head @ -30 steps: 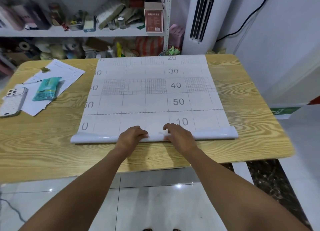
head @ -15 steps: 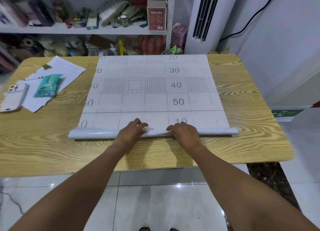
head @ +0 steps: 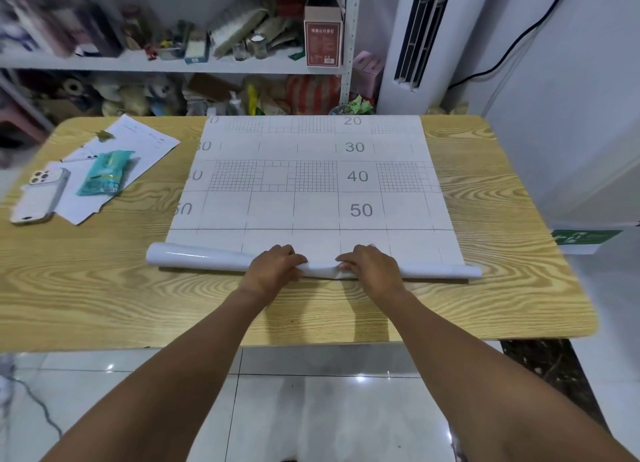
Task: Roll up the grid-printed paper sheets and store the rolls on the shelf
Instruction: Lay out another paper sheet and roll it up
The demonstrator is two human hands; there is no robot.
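A grid-printed paper sheet (head: 311, 184) lies flat across the wooden table (head: 104, 288), with the numbers 20 to 50 printed on it. Its near edge is curled into a thin glossy white roll (head: 194, 256) that runs left to right. My left hand (head: 273, 266) and my right hand (head: 369, 266) both press on the middle of this roll, fingers curled over it, close together. The shelf (head: 166, 63) stands behind the table, crowded with items.
On the table's left lie a white phone (head: 40, 195), a teal packet (head: 105, 172) and loose white papers (head: 138, 136). A red box (head: 322, 42) stands on the shelf. A white air conditioner unit (head: 419, 39) rises at the back right. Shiny floor tiles lie below.
The roll has advanced away from me over the sheet and grown thicker, covering the row marked 10. Both hands moved forward with it.
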